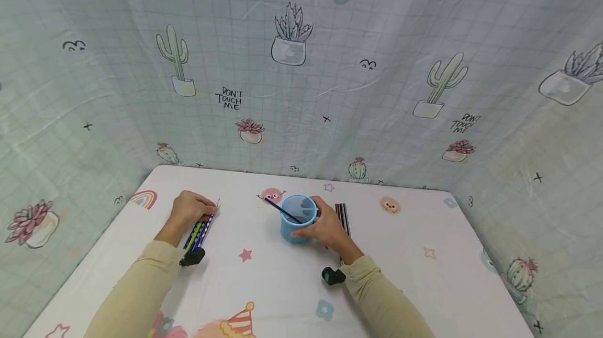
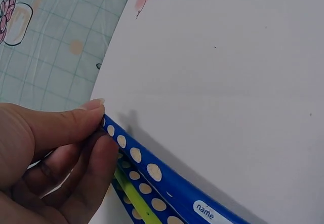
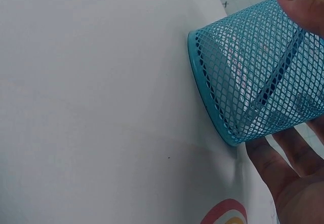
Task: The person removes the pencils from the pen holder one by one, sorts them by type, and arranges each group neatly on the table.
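Note:
My left hand (image 1: 189, 209) pinches the end of a blue pencil (image 2: 177, 183) with pale dots and a "name" label, between thumb and forefinger. Beside it lie a yellow-green pencil (image 2: 134, 196) and other blue dotted pencils (image 2: 145, 189), partly hidden by the fingers. Near the table's middle, my right hand (image 1: 331, 227) grips a light-blue mesh pen cup (image 3: 238, 77), thumb on one side and fingers on the other. The cup stands upright, and one dark pencil (image 1: 279, 207) leans in it, its upper end past the rim.
Several black-and-silver striped pencils (image 1: 343, 215) lie right of the cup, partly under the right forearm. Black wrist cameras (image 1: 333, 275) hang at both wrists. The white printed table (image 1: 400, 254) meets a cactus-patterned cloth (image 1: 330, 92) at the back and sides.

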`<state>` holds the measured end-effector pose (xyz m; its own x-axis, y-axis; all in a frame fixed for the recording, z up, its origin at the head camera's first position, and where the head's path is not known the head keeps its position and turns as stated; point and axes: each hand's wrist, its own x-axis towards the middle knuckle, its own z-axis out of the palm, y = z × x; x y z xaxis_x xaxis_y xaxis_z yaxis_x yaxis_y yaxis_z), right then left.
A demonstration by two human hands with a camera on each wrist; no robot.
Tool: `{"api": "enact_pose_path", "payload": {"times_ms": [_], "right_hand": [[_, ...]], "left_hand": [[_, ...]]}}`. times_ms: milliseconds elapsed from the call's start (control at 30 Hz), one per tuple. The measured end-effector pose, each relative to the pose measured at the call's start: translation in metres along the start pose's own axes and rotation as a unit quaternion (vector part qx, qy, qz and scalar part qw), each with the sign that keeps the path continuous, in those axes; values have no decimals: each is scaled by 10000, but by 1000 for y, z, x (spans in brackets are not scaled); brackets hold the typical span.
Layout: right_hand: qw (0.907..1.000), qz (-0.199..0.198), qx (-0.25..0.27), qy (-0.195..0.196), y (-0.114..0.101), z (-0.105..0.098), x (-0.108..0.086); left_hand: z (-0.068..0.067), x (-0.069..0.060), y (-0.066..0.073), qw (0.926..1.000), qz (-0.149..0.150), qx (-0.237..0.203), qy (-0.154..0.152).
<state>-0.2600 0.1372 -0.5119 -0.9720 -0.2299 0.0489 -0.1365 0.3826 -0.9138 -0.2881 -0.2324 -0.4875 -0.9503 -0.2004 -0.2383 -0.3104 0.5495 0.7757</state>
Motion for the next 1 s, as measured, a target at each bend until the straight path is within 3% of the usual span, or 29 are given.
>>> {"api": "enact_pose_path", "payload": {"times_ms": [167,533,733,1000], "right_hand": [[10000,28,18,-22,-2,1,-1],[9999,120,-57,11,-4,1,-1],[9999,110,-82,18,-1,1,1],[10000,69,-17,4,-1,2,-1]], "left_hand": [[0,1,-3,9997,-20,193,136],[-1,-3,-2,9933,392,976,476],[0,-2,-2,9899,513,1137,674],[10,-6,-8,9854,840,1449,322]]}}
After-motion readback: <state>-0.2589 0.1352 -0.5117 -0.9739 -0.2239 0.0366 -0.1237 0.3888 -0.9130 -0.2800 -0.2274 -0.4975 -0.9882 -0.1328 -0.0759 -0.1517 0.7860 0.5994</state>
